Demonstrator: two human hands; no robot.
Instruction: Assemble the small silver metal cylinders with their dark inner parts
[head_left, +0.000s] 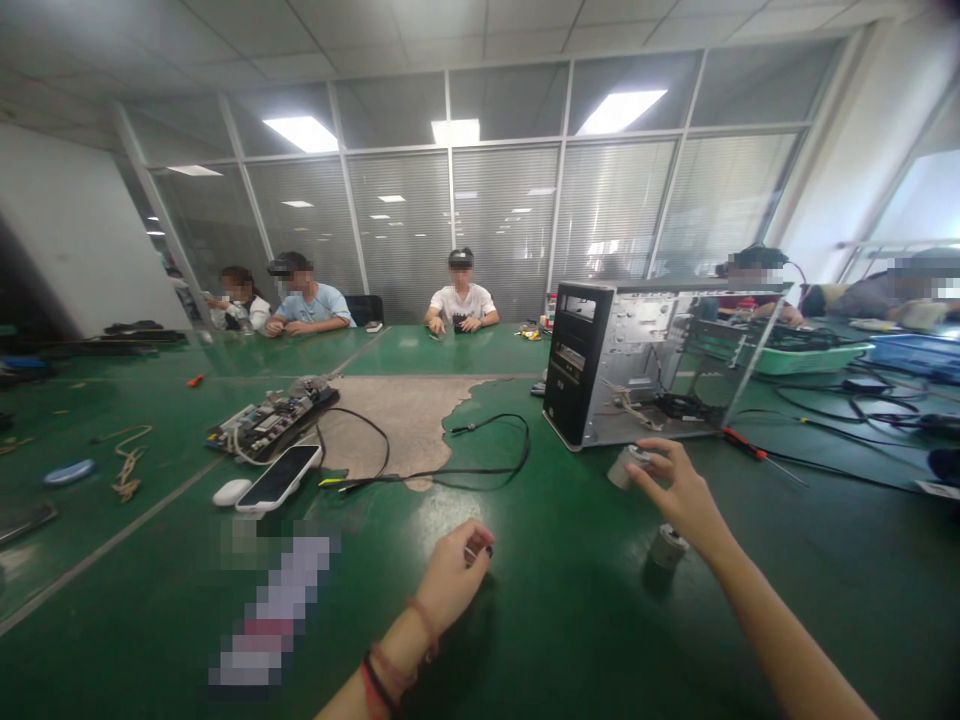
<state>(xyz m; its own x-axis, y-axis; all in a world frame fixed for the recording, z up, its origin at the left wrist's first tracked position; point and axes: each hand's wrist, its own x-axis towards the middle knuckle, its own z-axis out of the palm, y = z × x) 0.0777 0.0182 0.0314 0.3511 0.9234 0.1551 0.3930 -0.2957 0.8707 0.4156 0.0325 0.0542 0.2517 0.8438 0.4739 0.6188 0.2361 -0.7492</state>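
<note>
Circuit board [274, 415]: left part of the worktop [555, 630], parts exposed; phone [279, 480] just nearer.
Cable [528, 440]: looped across the middle, toward the PC case.
Left hand [450, 572]: mid-worktop, near side; fingers curled, tips pinching something small and dark, too small to name.
PC case [577, 370]: upright, right of the middle, side open, wires and metal frame showing inside.
Held cylinder [622, 470]: by the near bottom edge of the PC case; whether its base touches the worktop, cannot tell.
Right hand [686, 500]: fingers pinching that cylinder near its top.
Second cylinder [667, 548]: on the worktop, below the right hand, ungripped.
Screwdriver [742, 443]: right of the PC case, lying unused.
Progress: one cylinder in the fingers, one not.
</note>
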